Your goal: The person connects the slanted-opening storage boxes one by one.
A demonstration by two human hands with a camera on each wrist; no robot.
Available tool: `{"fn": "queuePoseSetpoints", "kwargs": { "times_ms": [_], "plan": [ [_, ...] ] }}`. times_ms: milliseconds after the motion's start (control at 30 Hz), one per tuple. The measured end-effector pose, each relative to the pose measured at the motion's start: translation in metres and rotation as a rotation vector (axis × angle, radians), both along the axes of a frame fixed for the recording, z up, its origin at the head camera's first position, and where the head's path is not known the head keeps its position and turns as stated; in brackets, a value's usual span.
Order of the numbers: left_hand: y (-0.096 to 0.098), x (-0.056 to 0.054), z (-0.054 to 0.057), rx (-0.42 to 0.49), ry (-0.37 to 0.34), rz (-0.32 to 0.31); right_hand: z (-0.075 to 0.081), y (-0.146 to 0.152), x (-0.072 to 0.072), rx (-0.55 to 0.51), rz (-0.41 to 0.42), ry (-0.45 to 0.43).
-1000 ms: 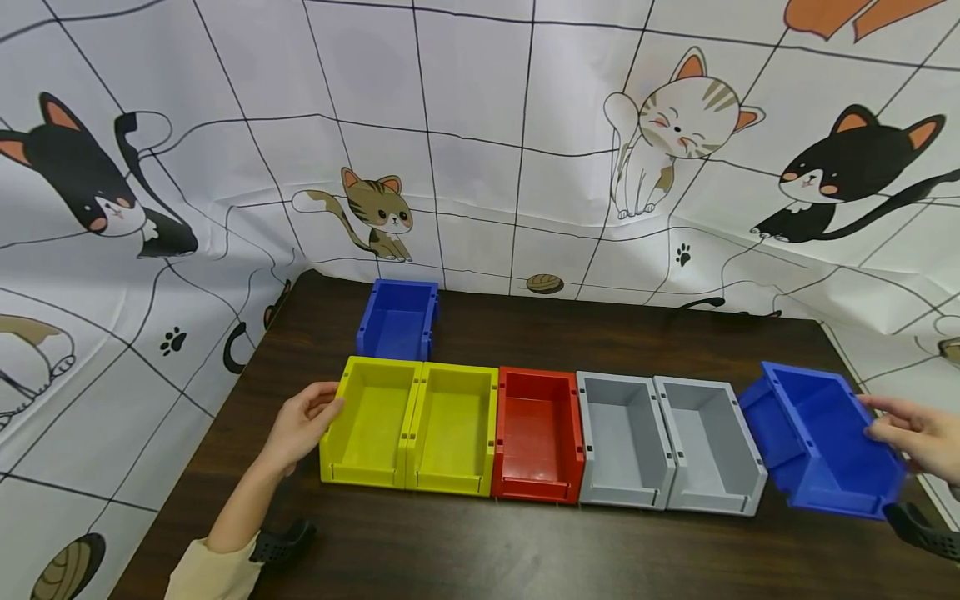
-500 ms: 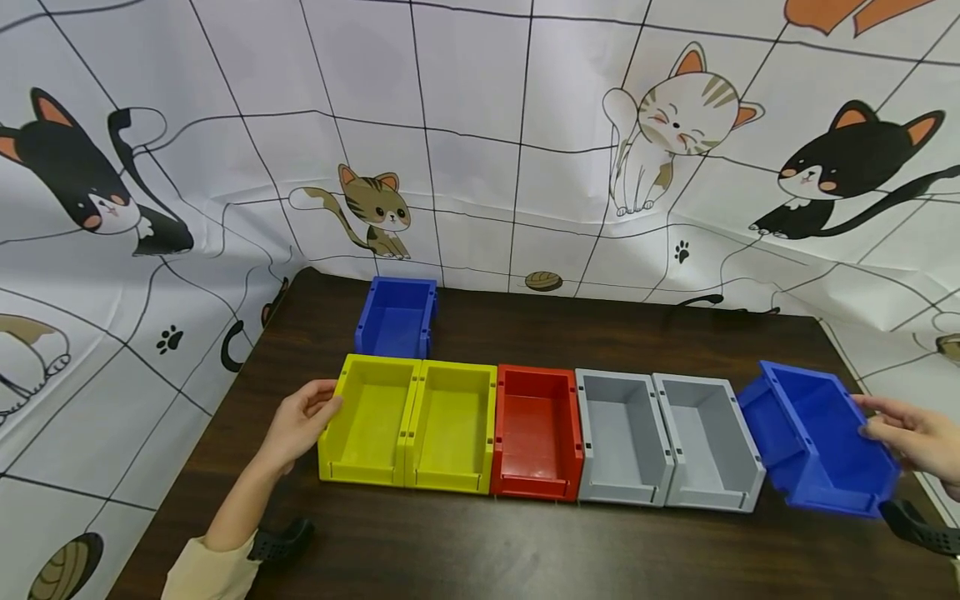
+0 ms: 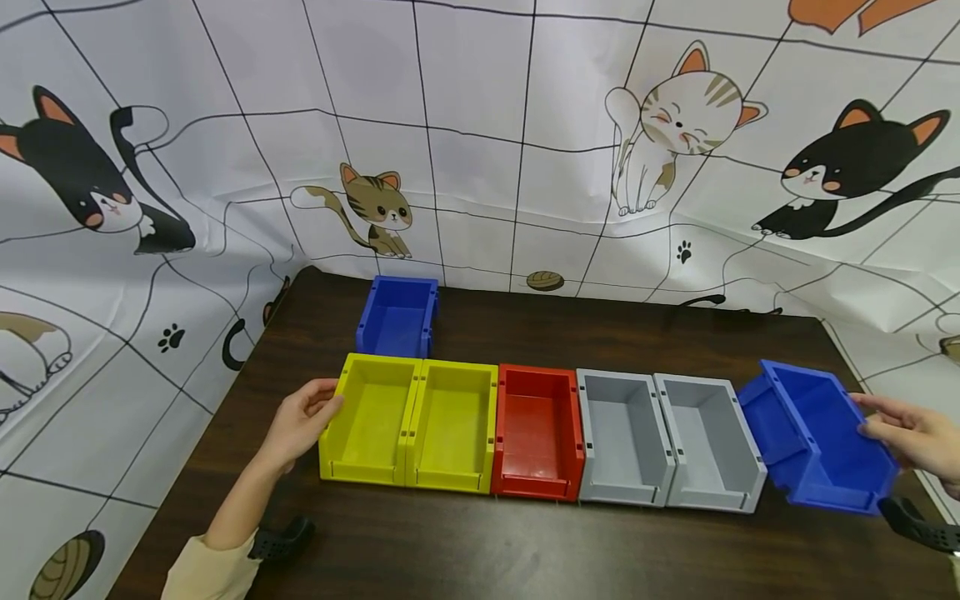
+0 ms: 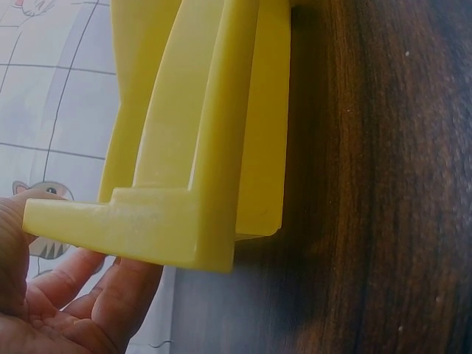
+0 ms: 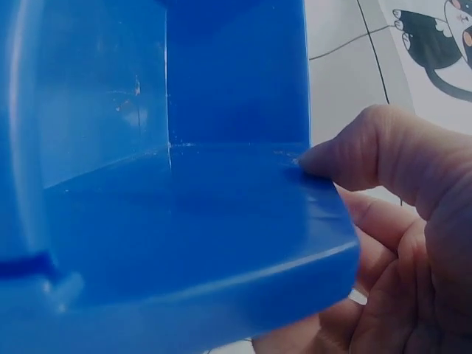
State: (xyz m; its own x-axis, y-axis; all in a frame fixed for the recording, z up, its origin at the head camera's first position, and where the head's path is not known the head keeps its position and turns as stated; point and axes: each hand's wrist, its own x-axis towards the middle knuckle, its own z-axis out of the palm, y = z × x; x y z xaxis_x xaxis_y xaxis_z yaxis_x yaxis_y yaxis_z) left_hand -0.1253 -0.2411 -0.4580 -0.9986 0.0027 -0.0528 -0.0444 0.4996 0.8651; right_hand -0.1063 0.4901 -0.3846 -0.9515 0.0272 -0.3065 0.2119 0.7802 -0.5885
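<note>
Blue plastic for the tilted bin (image 3: 832,442), close to the worktop's (image 3: 525,542) right edge. Pinched by the right hand (image 3: 911,433) at the right wall only, thumb on the inner face, fingers on the outer. Lies mostly to the left of that grip, just beside the right grey bin (image 3: 708,446); hard to tell whether touching it, or whether clear of the worktop.

At the row's other end, narrow hold by the left hand (image 3: 300,421) on the outer wall of the left yellow bin (image 3: 375,425), with thumb at the rim and the rest of the bin reaching right from the grip.

Between, side by side: a second yellow bin (image 3: 450,425), a red bin (image 3: 538,429) and a left grey bin (image 3: 622,437). Toward the worktop's far left corner, behind the yellow: a back bin (image 3: 396,321), also blue. Past the far edge, cat-printed cloth (image 3: 480,108).
</note>
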Motion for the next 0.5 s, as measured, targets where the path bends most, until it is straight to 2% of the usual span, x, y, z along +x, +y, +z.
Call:
{"fn": "queuePoseSetpoints", "kwargs": {
  "times_ms": [233,500],
  "plan": [
    [0.002,0.001,0.0,-0.008,-0.013,-0.001,-0.005,0.011,-0.003,-0.024,0.03,0.012],
    [0.003,0.001,-0.002,0.003,-0.011,-0.004,-0.015,0.013,0.004,-0.11,0.02,0.078]
  ]
}}
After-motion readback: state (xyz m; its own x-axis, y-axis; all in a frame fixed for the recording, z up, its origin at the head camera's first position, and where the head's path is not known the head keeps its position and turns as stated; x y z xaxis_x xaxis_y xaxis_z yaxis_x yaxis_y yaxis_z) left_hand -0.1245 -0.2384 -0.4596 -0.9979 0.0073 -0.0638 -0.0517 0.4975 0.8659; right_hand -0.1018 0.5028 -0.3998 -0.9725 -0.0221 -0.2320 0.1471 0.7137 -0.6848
